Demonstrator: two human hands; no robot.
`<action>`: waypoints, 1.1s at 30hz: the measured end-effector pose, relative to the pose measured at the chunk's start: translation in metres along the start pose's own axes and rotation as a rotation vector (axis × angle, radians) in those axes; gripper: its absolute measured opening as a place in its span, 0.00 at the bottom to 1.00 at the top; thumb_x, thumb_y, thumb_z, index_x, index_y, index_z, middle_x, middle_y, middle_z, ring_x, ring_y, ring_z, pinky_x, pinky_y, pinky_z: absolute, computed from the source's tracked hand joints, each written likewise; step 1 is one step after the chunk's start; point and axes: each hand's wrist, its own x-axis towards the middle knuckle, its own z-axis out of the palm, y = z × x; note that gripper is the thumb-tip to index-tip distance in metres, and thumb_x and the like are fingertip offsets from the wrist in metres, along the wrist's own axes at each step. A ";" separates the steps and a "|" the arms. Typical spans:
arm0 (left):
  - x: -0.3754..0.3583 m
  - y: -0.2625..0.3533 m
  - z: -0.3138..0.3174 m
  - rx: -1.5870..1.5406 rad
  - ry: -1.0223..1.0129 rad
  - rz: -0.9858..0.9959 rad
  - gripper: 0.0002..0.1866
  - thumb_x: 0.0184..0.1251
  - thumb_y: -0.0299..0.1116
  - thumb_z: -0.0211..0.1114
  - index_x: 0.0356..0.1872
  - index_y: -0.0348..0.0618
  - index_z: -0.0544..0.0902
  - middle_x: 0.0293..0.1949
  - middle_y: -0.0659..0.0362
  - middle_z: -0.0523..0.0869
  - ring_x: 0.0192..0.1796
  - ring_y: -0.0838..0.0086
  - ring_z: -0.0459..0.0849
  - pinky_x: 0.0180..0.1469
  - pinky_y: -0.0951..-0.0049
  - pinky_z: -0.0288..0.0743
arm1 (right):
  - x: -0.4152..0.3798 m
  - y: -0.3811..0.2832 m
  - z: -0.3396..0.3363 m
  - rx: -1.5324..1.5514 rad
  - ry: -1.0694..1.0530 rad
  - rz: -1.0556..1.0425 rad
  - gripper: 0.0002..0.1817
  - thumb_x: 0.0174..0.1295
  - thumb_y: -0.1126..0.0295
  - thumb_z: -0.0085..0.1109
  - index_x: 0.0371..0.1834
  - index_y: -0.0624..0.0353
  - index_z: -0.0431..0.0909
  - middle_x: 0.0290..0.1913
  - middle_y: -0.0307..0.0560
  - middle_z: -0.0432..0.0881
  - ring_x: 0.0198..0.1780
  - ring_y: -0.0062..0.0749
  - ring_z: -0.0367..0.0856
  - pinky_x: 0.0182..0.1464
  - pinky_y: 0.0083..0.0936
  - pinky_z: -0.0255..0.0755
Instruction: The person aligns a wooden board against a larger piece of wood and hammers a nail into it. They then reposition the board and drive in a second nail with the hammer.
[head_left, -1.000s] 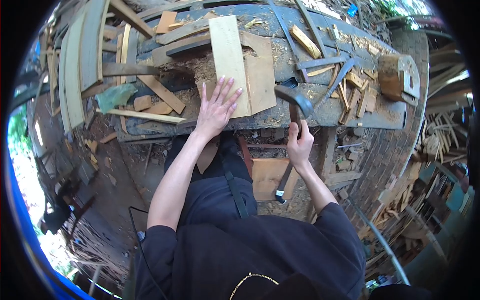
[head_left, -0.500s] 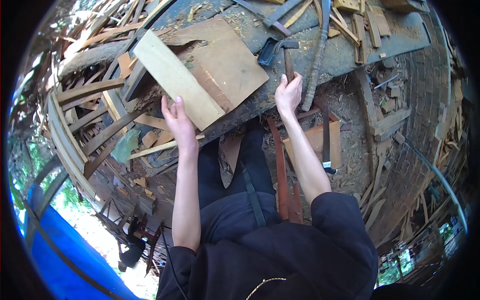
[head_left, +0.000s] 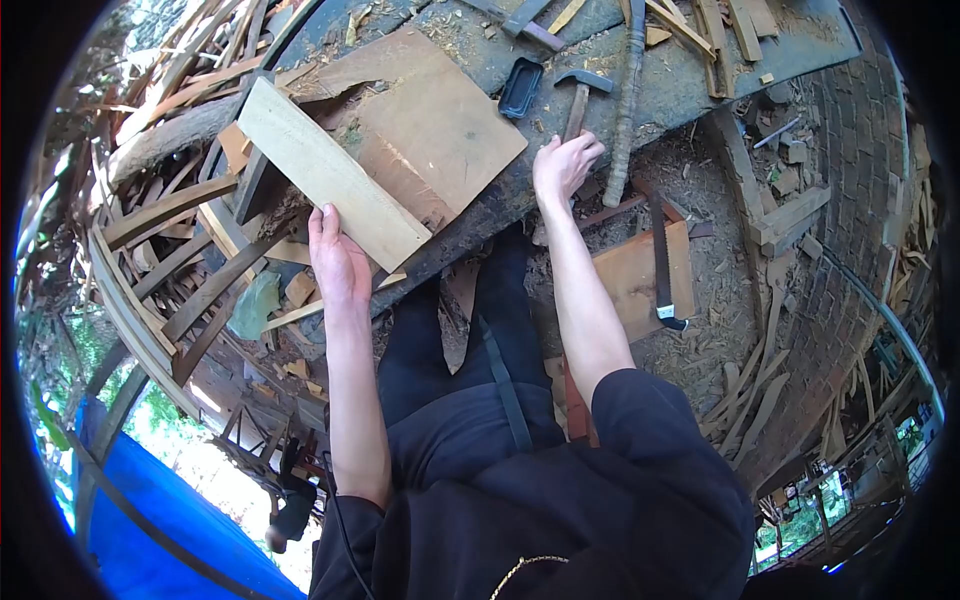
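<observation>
A pale wooden plank (head_left: 335, 170) lies slantwise over a wide brown board (head_left: 440, 110) on the workbench. At the plank's near edge is my left hand (head_left: 340, 265), its fingertips closed against the edge and partly hidden. My right hand (head_left: 565, 170) is closed around the lower end of the handle of a hammer (head_left: 580, 90), whose metal head points away from me over the bench. A small black tray (head_left: 521, 88) sits left of the hammer head. To the right of the hammer a long, wrapped-looking rod (head_left: 626, 120) extends over the bench edge.
Wood offcuts (head_left: 715, 45) and other tools (head_left: 530, 25) lie along the far side of the dark bench (head_left: 670, 110). Below it on the right, a handsaw (head_left: 660, 250) rests by a wooden panel (head_left: 635, 280). Scrap timber (head_left: 190, 230) is stacked at left.
My right hand has moved slightly left with the hammer, whose head has turned and sits lower. The left hand has slid down, its fingers now at the plank's edge. The view has shifted slightly.
</observation>
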 end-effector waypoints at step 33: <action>-0.010 0.029 -0.005 -0.071 0.008 -0.084 0.18 0.90 0.34 0.53 0.71 0.36 0.73 0.65 0.52 0.83 0.69 0.67 0.81 0.75 0.61 0.74 | -0.094 -0.055 -0.074 0.429 -0.828 -1.205 0.21 0.56 0.68 0.79 0.53 0.55 0.85 0.52 0.41 0.89 0.58 0.40 0.85 0.63 0.37 0.72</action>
